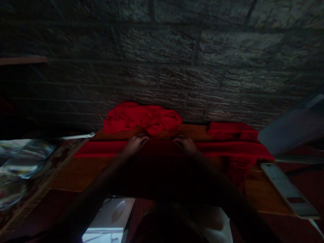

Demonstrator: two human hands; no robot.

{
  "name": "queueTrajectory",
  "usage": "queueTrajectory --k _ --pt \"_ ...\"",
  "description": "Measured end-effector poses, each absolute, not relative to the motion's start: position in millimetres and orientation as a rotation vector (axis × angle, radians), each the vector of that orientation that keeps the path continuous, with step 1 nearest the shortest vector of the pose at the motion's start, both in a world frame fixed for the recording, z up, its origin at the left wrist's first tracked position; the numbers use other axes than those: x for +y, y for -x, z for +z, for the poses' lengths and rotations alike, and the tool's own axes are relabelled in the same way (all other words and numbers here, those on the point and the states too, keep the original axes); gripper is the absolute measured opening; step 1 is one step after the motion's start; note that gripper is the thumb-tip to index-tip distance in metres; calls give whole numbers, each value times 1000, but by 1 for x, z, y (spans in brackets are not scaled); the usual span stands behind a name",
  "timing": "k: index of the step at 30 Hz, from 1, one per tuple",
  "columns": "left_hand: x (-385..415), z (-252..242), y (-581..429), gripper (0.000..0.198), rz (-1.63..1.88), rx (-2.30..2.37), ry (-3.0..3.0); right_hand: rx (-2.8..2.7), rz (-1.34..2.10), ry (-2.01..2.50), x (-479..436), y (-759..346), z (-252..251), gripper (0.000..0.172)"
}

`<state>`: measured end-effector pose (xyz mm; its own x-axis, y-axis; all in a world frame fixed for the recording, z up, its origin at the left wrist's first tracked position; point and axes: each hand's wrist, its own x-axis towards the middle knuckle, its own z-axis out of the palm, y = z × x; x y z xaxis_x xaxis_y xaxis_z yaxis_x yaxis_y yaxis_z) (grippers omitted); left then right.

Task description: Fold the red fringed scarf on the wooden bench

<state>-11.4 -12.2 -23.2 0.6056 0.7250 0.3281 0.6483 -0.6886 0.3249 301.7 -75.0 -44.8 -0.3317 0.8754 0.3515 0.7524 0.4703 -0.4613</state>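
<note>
Clock is read from the middle of the red strip, 12 = wall side. Red strip (162,147): long, narrow, lying flat left to right across the wooden table (78,172), from about 9 to 3. Its middle is in deep shadow.

Left hand (136,144): on the strip, close in at 9. Fingers bent, tips near the far edge. Right hand (186,144): same pose, close in at 3, fingers bent toward the other hand. Both look part-curled; too dark to tell if either has a pinch of fabric. Bare gap of strip between them.

Crumpled red cloth (141,116): 11, loose heap on the table, just beyond the left hand. Folded red cloth (233,131): between 2 and 3, at the far edge of the table. Another red piece (239,170): between 3 and 4, on the near side of the strip. Phone (290,190): same direction, farther out, at the table's right end.

Further off: stone-block wall (172,74) at 12, grey panel (293,121) just above 3, white box (112,216) at 7 below the table's near edge, shiny clear plastic (27,158) at 9, wooden plank (22,60) at 10.
</note>
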Motion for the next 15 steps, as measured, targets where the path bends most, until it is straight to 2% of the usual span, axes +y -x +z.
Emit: queueTrajectory --k 5,9,15 --pt "-45 -27 -28 51 588 959 -2832 -2195 270 1428 -74 -297 -36 22" --pt "-57 -39 -49 60 453 817 -2969 -2236 180 1553 -83 -297 -28 30" --pt "-50 -55 -47 63 464 842 -3055 -2235 -42 1772 -133 -330 -29 56"
